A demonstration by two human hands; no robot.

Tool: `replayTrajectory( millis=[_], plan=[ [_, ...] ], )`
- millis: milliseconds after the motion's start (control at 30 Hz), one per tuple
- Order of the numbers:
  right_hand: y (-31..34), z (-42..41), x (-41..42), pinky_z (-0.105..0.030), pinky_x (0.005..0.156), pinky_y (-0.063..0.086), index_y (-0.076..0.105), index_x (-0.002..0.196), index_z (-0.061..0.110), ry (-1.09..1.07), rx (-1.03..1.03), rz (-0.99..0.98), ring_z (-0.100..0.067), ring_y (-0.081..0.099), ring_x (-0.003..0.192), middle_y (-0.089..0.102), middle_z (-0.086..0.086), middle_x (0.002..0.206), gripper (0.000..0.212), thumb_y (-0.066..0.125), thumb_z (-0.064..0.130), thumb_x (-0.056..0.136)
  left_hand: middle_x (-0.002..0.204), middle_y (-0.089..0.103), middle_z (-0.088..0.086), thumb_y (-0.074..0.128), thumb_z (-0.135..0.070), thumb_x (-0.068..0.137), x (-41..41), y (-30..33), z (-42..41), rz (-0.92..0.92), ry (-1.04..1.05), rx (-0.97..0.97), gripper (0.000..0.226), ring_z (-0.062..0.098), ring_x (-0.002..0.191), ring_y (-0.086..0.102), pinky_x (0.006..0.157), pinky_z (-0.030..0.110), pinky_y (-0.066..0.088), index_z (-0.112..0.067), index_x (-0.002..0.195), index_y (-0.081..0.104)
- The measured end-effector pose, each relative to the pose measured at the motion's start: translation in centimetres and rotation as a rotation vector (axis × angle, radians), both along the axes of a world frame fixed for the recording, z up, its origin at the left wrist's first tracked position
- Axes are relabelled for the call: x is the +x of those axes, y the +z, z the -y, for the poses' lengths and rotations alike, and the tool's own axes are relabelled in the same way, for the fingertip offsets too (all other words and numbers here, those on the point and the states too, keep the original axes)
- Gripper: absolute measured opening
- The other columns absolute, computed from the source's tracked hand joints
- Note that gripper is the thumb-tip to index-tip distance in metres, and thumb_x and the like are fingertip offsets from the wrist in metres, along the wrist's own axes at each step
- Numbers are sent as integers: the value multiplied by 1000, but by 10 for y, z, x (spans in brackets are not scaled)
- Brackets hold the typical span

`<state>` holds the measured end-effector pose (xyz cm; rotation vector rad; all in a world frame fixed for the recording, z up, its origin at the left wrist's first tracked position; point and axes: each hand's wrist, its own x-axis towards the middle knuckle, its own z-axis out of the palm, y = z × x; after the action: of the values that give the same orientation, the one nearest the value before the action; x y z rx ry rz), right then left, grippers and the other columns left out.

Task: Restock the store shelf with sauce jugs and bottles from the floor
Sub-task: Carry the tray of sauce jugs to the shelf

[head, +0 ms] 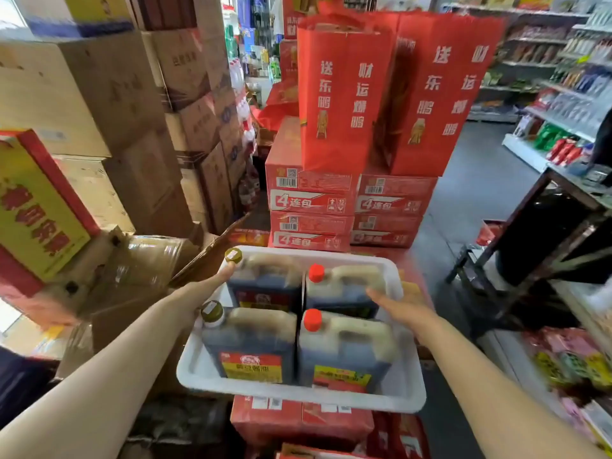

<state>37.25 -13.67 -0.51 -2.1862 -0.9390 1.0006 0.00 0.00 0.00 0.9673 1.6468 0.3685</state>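
Note:
A white plastic tray point(298, 397) rests on stacked red cartons and holds several dark sauce jugs. Two have gold caps: the far-left jug point(265, 286) and the near-left jug point(251, 342). Two have red caps: the far-right jug point(344, 293) and the near-right jug point(344, 352). My left hand point(212, 283) reaches along the tray's left side, its straight fingertips touching the far-left jug just under its cap. My right hand point(405, 308) lies over the tray's right rim with fingers stretched toward the far-right jug. Motion blur hides any grip on the rim.
Red cartons point(311, 200) with tall red gift bags point(344, 94) on top stand just behind the tray. Brown cardboard boxes point(109, 94) are stacked high on the left. Stocked shelves point(563, 104) line the right, with a dark metal-framed stand point(546, 233) nearer. A grey floor aisle point(480, 180) runs between.

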Motion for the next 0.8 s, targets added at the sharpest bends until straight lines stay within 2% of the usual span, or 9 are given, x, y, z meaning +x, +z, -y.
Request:
replayTrajectory(
  millis=[100, 200, 233, 333, 467, 600, 700, 767, 800],
  plan=[
    [10, -1, -5, -50, 111, 43, 46, 149, 19, -47, 25, -51, -30, 48, 136, 48, -8, 152, 142, 66, 97, 32, 133, 61, 15, 79, -89, 25, -1, -3, -1, 113, 49, -69, 134, 35, 119, 60, 107, 50, 45, -13, 133, 55],
    [12, -2, -9, -42, 109, 42, 45, 148, 12, -88, 21, -125, -32, 47, 136, 47, -12, 152, 102, 78, 68, 70, 141, 53, 14, 84, -82, 21, 2, -8, 5, 153, 118, -79, 142, 34, 128, 52, 111, 47, 40, -11, 139, 49],
    [11, -2, -9, -41, 106, 41, 43, 149, 10, -98, 6, -144, -33, 46, 136, 46, -14, 152, 96, 79, 60, 75, 140, 53, 14, 85, -82, 20, 4, -9, 7, 168, 136, -77, 144, 34, 128, 51, 112, 47, 39, -11, 140, 48],
    [10, -3, -8, -41, 95, 43, 43, 148, 7, -124, -29, -171, -35, 49, 132, 48, -17, 149, 96, 83, 54, 74, 142, 51, 14, 85, -79, 15, 6, -3, 17, 199, 147, -89, 151, 34, 131, 48, 114, 46, 36, -11, 143, 44],
    [9, 0, -12, -43, 90, 49, 44, 147, 7, -152, -14, -198, -37, 54, 126, 50, -17, 146, 106, 86, 59, 65, 148, 44, 15, 80, -80, 16, 11, 8, 35, 233, 172, -98, 155, 34, 135, 42, 114, 47, 33, -10, 147, 37],
    [9, 6, -22, -44, 93, 52, 46, 146, 5, -182, 18, -232, -35, 56, 125, 52, -16, 146, 107, 90, 54, 61, 135, 51, 15, 80, -78, 51, -3, 2, 60, 237, 222, -78, 111, 37, 131, 48, 107, 46, 39, -10, 131, 45],
    [10, 18, -35, -51, 98, 53, 52, 138, 3, -164, 20, -274, -34, 62, 113, 59, -17, 135, 111, 92, 57, 51, 134, 49, 29, 84, -83, 21, -34, -52, 56, 223, 192, -63, 137, 37, 128, 49, 97, 35, 41, -3, 127, 48],
    [11, 25, -43, -53, 99, 53, 53, 134, -1, -142, -6, -315, -32, 61, 104, 60, -17, 128, 97, 91, 50, 61, 136, 51, 30, 81, -85, 5, -61, -96, 51, 206, 238, -45, 151, 30, 113, 60, 94, 32, 45, -3, 129, 53],
    [14, 31, -48, -53, 99, 51, 53, 131, -2, -124, -19, -316, -33, 60, 102, 59, -17, 121, 84, 88, 44, 70, 135, 55, 26, 79, -86, 5, -67, -91, 64, 200, 245, -56, 150, 27, 106, 64, 97, 35, 48, -9, 131, 53]
  ],
)
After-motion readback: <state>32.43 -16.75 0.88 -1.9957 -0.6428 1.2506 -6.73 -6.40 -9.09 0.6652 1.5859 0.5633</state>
